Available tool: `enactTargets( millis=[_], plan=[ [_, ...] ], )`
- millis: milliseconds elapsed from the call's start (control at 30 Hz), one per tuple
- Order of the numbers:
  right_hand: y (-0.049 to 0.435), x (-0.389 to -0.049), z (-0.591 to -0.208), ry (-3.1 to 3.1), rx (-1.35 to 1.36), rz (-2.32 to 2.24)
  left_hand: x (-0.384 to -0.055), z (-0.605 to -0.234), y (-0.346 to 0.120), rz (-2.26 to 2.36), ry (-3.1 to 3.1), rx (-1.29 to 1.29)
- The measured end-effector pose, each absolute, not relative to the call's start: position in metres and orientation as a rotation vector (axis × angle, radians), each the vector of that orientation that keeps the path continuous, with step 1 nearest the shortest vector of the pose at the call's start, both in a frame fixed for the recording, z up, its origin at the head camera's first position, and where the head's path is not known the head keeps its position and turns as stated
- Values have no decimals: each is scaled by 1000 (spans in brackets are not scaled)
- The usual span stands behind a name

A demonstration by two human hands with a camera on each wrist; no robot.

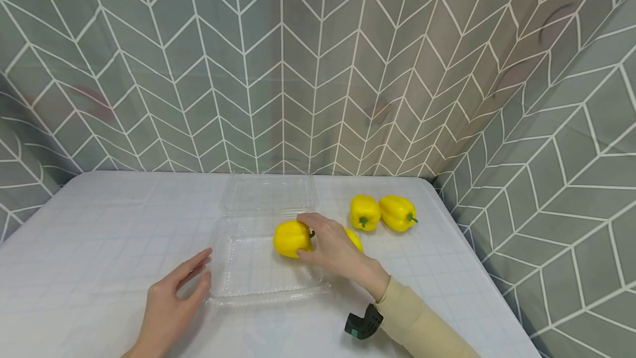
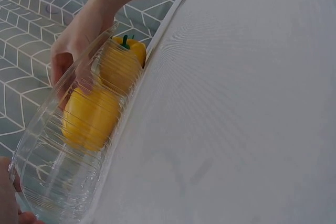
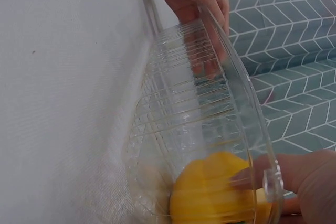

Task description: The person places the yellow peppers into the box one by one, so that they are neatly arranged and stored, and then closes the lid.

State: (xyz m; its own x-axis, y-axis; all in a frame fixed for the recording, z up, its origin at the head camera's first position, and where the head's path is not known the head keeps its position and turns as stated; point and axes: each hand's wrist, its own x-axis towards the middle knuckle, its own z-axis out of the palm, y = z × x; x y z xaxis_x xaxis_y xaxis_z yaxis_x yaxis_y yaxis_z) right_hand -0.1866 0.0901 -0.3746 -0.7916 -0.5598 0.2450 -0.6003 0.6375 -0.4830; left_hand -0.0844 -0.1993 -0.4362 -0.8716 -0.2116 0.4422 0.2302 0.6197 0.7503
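The yellow bell pepper (image 1: pixel 290 239) I hold is glossy, smooth and blocky, with rounded lobes, and it sits low in the right-hand part of a clear plastic tray (image 1: pixel 248 269). Its long axis runs roughly left to right: the dark green stem points right, toward my palm, and the blunt end faces left. My right grip (image 1: pixel 330 242) is closed round the stem end, fingers curled over the far side and thumb on the near side, the forearm slanting in from the lower right in a beige sleeve (image 1: pixel 414 314). The tray's thin walls are ribbed, and its shallow see-through lid (image 1: pixel 268 192) lies folded open on the far side. My left grip (image 1: pixel 174 297) is at the tray's left edge, holding no pepper, fingers long and slightly bent, thumb spread apart. A partly hidden pepper (image 1: pixel 355 239) shows beside my right grip; beyond it, a squat pepper (image 1: pixel 365 212) has its stem toward me, and a longer pepper (image 1: pixel 398 213) points its stem rightward on the white bench (image 1: pixel 124 220).
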Motion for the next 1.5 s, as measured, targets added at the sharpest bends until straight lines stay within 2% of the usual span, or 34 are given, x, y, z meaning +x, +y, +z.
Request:
enactTargets(
  millis=[833, 1500],
  plan=[
    [102, -185, -373, -2738, 926, 1038, -85, -437, -200, -1189, -2345, -8],
    [128, -174, -371, -2714, 740, 1075, -85, -438, -200, -1186, -2351, -11]
  ],
)
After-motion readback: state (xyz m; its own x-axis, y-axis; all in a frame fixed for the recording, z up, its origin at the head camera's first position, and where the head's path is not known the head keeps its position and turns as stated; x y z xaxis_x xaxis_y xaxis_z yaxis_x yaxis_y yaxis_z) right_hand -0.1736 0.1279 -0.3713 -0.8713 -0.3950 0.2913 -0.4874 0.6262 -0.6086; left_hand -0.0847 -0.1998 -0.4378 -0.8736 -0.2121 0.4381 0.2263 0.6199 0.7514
